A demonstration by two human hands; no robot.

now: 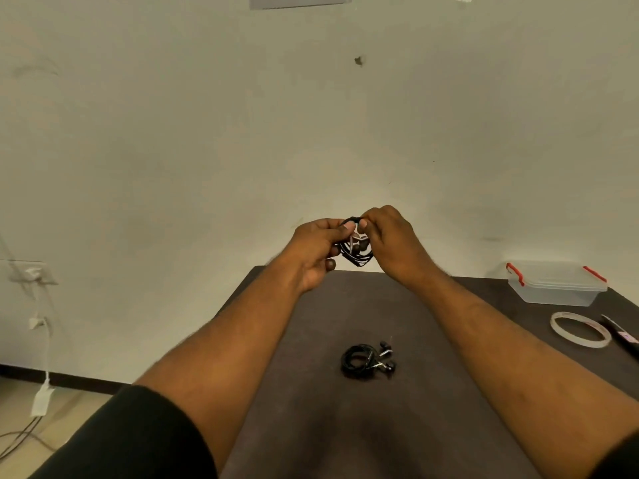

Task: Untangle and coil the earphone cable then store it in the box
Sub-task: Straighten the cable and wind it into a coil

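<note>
A black earphone cable [358, 252] hangs bunched in loops between both hands, raised above the far edge of the dark table [432, 392]. My left hand [316, 252] grips the bundle from the left. Fingertips of my right hand [387, 238] pinch the cable's top from the right. A second black earphone [366, 359] lies coiled on the table's middle, its earbuds at its right side. The clear plastic box [555, 283] with red clips stands at the table's far right with its lid on.
A roll of clear tape [579, 329] lies in front of the box, with a dark flat tool [620, 335] beside it at the right edge. A wall stands close behind the table. White chargers and cables [41, 375] hang down the wall at the left.
</note>
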